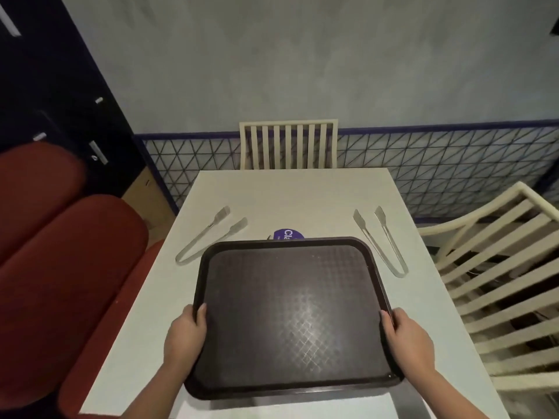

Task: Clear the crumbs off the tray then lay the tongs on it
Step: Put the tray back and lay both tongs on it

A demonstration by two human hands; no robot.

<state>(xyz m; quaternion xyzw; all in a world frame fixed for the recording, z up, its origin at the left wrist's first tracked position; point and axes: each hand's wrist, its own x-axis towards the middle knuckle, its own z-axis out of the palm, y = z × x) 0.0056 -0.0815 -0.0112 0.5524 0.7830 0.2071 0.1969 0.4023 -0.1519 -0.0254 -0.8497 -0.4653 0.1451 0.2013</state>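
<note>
A dark brown textured tray (272,246) is over the white table, held by both sides. My left hand (184,331) grips its left rim, thumb on top. My right hand (406,334) grips its right rim the same way. The tray's near edge casts a shadow on the table, so it seems slightly lifted. A few tiny pale specks show near the tray's far edge. One pair of metal tongs (208,235) lies on the table to the tray's far left. A second pair of metal tongs (382,240) lies to its far right.
A round purple sticker or disc (287,234) peeks out behind the tray's far edge. The white table (287,195) has cream slatted chairs at the far end (289,145) and on the right (499,273). A red padded bench (60,252) runs along the left.
</note>
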